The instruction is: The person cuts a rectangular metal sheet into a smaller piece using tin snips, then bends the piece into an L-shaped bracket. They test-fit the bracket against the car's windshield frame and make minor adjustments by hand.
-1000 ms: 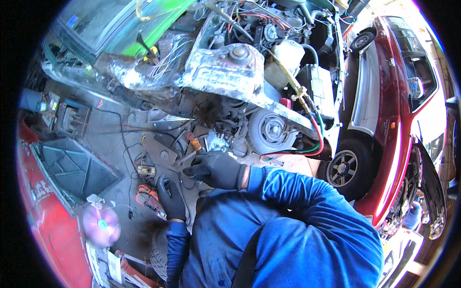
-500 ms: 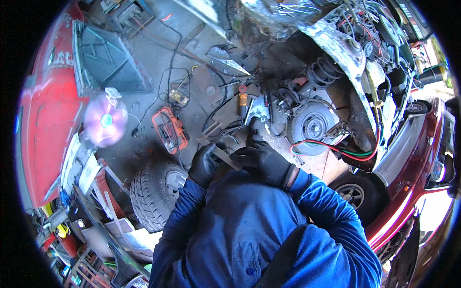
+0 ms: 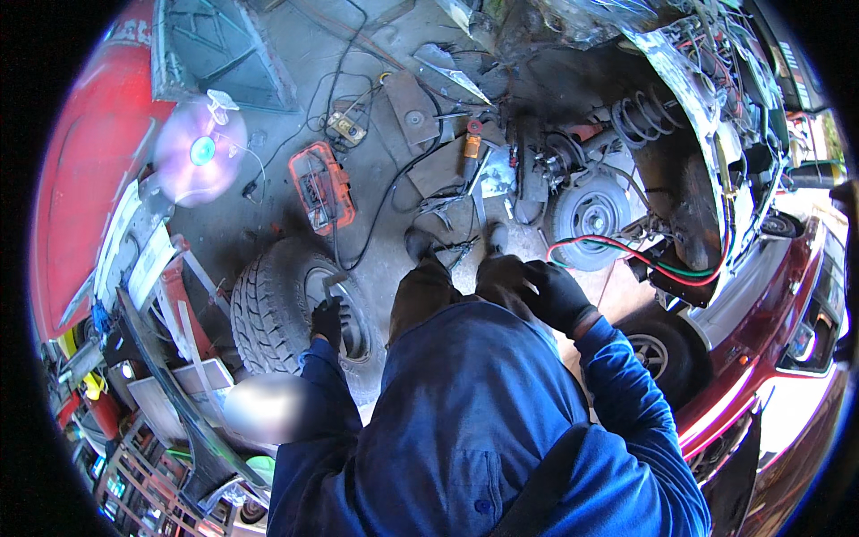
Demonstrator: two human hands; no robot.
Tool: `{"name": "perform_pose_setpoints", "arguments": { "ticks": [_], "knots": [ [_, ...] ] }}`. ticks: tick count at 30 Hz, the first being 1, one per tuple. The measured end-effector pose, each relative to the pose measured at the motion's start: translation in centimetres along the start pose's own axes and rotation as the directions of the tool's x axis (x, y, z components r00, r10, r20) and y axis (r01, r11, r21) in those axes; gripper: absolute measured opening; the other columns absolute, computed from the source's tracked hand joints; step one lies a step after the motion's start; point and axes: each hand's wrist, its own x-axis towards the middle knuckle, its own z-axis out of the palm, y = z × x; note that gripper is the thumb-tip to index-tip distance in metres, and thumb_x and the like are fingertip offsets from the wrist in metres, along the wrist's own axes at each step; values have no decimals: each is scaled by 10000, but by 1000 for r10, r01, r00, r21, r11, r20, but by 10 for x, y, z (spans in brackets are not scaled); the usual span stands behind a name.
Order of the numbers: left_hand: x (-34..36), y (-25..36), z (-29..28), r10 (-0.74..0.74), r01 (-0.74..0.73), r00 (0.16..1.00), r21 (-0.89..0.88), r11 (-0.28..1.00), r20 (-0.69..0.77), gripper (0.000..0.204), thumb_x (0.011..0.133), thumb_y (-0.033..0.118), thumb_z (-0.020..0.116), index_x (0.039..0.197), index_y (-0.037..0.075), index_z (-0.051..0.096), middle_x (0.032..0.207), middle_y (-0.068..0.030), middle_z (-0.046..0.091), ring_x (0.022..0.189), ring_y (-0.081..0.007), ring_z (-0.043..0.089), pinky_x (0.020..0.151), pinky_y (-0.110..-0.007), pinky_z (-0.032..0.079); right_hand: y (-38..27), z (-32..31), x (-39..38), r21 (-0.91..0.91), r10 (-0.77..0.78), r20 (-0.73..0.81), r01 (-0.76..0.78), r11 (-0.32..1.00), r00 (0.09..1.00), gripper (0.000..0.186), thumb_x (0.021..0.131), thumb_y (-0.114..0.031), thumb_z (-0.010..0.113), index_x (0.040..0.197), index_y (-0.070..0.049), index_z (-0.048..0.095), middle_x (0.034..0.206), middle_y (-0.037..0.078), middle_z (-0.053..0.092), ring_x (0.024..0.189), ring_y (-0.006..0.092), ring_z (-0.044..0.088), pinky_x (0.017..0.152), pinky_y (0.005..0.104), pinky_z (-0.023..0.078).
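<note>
My left hand [image 3: 327,324], in a black glove, is closed round a small flat, angled metal piece [image 3: 334,286]. It is over the hub side of a loose off-road wheel [image 3: 291,304] that stands on the floor at my left. My right hand [image 3: 559,297], gloved too, hovers by my right knee. Its fingers are apart and I see nothing in them. Between my feet and the car lie a pair of pliers [image 3: 437,208] and an orange-and-black tool [image 3: 472,148]. An open orange toolbox [image 3: 322,186] with tools inside sits ahead on the left.
A running fan [image 3: 199,152] stands left, near a red car body [image 3: 98,170]. Cables [image 3: 386,208] trail over the floor. Ahead right is a stripped wheel well with a coil spring [image 3: 642,121] and a grey wheel [image 3: 591,219]. A dark red vehicle [image 3: 761,358] is close on my right.
My hands were together at my waist, around the flat metal piece. The left has moved out to the left with it; the right has let go and moved right. My view has shifted.
</note>
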Motion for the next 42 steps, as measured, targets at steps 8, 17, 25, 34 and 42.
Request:
{"name": "perform_pose_setpoints", "arguments": {
  "ticks": [8,17,25,34,42],
  "knots": [
    [-38,-107,31,42,-36,999,290,956,-13,317,1072,333,539,1146,62,686,886,-85,706,730,-202,669,626,-354,528,61,13,-9,-123,-24,113,38,992,993,497,1006,-290,690,1437,-53,621,1207,218,718,1094,406,692,935,478,556],
    [-83,-134,108,637,-388,754,892,232,163,244,977,82,545,1126,80,738,984,-147,745,901,-302,738,796,-428,589,189,2,-46,-145,52,164,-28,989,985,515,983,-340,703,1394,-35,643,1259,236,708,1188,411,667,1015,480,530],
    [-137,-172,159,351,-97,891,634,767,-289,316,1019,261,520,1144,74,743,1182,-242,738,1136,-440,695,980,-522,546,262,16,-73,-299,38,347,72,952,937,578,1006,-435,653,1432,-47,624,1380,226,677,1290,403,629,1109,477,485],
    [-136,-312,146,325,-9,849,605,796,-416,282,912,264,568,929,31,726,931,-244,720,918,-450,693,792,-542,520,277,3,-70,-243,-36,291,110,964,956,573,995,-424,673,1421,-44,634,1306,222,717,1216,400,675,1059,486,514],
    [-142,-295,142,153,5,868,317,948,-472,360,945,382,595,873,55,727,886,-212,747,870,-429,718,764,-543,535,272,4,-81,-186,64,261,-15,982,963,605,977,-464,696,1429,-68,637,1278,216,730,1178,389,697,1027,466,544]
  ]
}}
